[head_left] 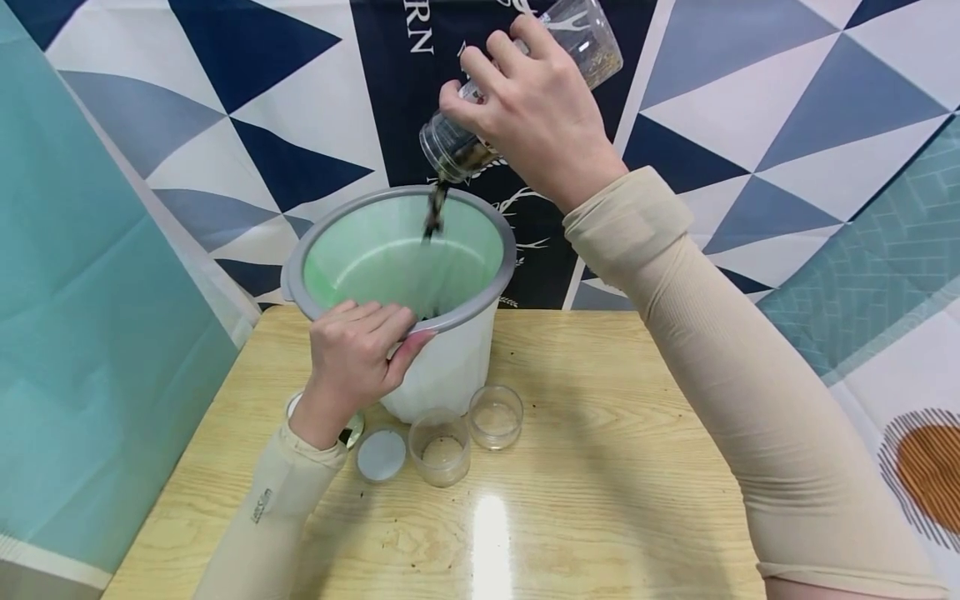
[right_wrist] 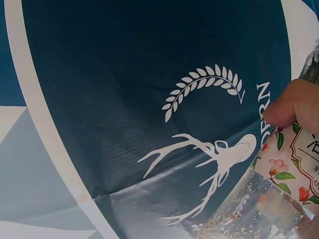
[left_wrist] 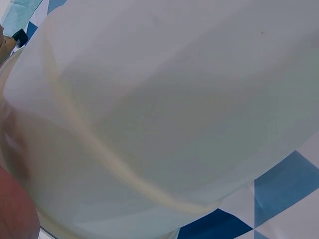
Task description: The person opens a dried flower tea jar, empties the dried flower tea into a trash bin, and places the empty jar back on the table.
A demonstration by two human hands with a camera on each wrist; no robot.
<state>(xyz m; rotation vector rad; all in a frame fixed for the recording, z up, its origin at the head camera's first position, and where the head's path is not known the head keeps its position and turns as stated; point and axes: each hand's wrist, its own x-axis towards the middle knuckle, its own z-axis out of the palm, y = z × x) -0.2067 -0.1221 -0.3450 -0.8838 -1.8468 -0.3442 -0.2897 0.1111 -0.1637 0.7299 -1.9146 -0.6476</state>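
Note:
High over the table, my right hand [head_left: 536, 108] grips a clear plastic jar [head_left: 600, 58], tilted with its open mouth down to the left. Dark loose bits [head_left: 435, 208] fall from that mouth into a white bucket [head_left: 450, 367] with a grey rim and green-looking inside. The right wrist view shows the jar's floral label [right_wrist: 279, 169] under my thumb, with pale flakes clinging to the clear wall. My left hand [head_left: 360, 346] holds the near rim, fingers over it and thumb outside. In the left wrist view the bucket wall [left_wrist: 174, 109] fills most of the picture. The bucket's bottom is hidden.
In front of the bucket stand a clear open cup [head_left: 440, 450], a clear round lid [head_left: 496, 417] and a white disc-shaped lid [head_left: 381, 456]. A shiny round item [head_left: 352, 429] is partly behind my left wrist. Dark crumbs dot the wooden table [head_left: 600, 467]. Patterned cloth [head_left: 300, 100] hangs behind.

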